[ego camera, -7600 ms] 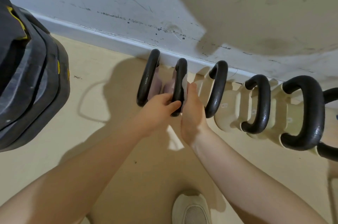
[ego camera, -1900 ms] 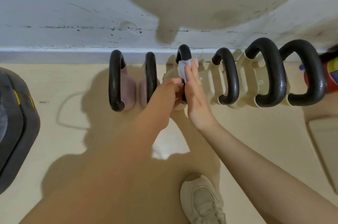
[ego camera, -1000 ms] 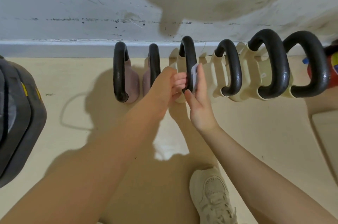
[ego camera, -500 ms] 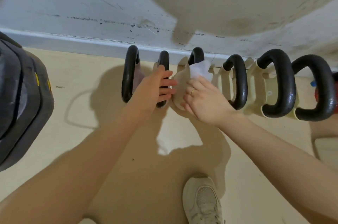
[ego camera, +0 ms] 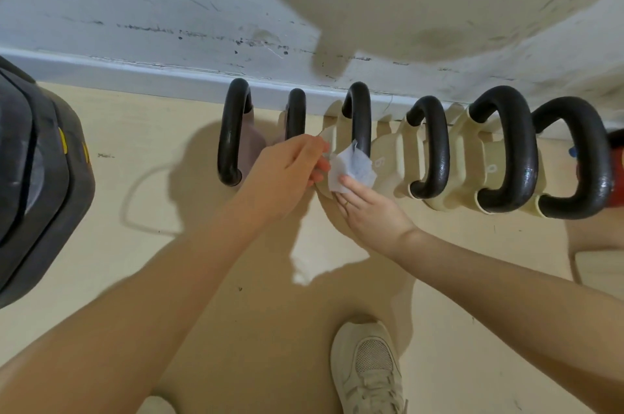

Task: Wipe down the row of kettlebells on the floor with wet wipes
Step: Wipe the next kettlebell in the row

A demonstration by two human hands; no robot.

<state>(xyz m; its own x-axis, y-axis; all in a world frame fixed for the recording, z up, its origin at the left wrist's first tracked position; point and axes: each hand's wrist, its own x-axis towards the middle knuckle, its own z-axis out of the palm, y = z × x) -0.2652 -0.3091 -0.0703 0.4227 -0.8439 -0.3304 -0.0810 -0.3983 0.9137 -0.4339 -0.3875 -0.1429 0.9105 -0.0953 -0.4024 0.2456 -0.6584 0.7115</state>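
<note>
Six kettlebells stand in a row on the pale floor (ego camera: 169,261) along the scuffed white wall (ego camera: 135,8). The third kettlebell (ego camera: 359,116), cream-bodied with a smooth black loop handle, is the landmark. In front of it the crumpled white wipe (ego camera: 351,170) is pinched at its left edge by the left hand (ego camera: 287,177) and at its lower edge by the right hand (ego camera: 371,211), both hiding the kettlebell's near side. Left of it sit two mauve kettlebells (ego camera: 250,143); far left, a stack of black rubbery weight plates (ego camera: 33,177). Below, a beige mesh shoe (ego camera: 368,369).
</note>
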